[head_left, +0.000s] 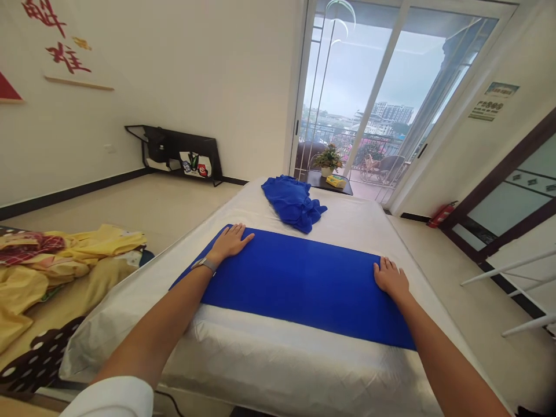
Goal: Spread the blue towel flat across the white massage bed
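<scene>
You are resting your left hand (230, 243) and right hand (391, 278) open and flat, well apart and gripping nothing, along the far edge of a folded blue towel (304, 289). It is lying straight across the white-covered bed (278, 370). You are wearing a watch (204, 265) on your left wrist. Just beyond, a crumpled blue towel (293, 202) is lying on the bed, yellow bedding (65, 260) is heaping up to your left, and a potted plant (329, 159) is standing on a small desk (317, 182) before the glass balcony door (391, 87).

Two hands (230, 242) (391, 278), two blue cloths (304, 286) (293, 202), one bed (260, 362), one potted plant (329, 159), one fire extinguisher (442, 214), and, through the glass, what look like three chairs (306, 156) (371, 168) (392, 168).
</scene>
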`<state>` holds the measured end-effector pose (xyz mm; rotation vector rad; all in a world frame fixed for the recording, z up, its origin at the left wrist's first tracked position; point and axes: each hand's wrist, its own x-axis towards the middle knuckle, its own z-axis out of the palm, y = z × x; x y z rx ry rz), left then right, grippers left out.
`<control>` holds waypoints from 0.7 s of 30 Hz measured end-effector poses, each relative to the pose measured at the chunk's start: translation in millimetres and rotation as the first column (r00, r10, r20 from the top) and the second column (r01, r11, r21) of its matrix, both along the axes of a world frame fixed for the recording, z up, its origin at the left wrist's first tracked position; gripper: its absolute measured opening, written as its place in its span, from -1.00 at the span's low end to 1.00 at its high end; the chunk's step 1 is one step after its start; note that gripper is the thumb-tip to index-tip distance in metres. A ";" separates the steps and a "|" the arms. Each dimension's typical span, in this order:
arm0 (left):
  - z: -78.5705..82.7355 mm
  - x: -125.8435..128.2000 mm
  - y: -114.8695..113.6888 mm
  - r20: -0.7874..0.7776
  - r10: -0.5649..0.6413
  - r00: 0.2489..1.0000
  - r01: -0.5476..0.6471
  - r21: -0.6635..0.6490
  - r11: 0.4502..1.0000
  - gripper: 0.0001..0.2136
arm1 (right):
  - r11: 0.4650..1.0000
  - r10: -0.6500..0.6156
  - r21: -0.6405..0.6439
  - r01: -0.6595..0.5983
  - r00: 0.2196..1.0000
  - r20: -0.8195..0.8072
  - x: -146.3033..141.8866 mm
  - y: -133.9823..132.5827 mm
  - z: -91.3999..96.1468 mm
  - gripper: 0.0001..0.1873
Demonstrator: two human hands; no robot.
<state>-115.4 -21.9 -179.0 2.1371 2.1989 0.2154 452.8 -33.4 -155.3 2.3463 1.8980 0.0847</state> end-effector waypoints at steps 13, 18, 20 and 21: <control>-3.5 -0.7 -1.4 -0.006 -0.012 1.000 0.013 0.032 0.999 -0.16 | 0.897 0.440 0.072 -0.437 0.862 -0.254 -226.5 -2.8 4.9 -0.26; -3.4 -1.7 -1.0 -0.031 -0.012 0.999 0.013 0.051 0.999 -0.22 | 0.920 0.376 0.018 -0.390 0.871 -0.316 -199.6 4.8 -7.4 -0.24; -3.7 -2.0 0.0 -0.034 -0.019 0.999 0.020 0.045 0.999 -0.24 | 0.939 0.332 0.010 -0.345 0.893 -0.304 -169.9 6.8 -9.0 -0.24; -3.9 -2.0 0.4 -0.037 -0.022 0.999 0.024 0.041 0.999 -0.24 | 0.948 0.305 0.008 -0.317 0.905 -0.296 -153.2 7.3 -9.6 -0.24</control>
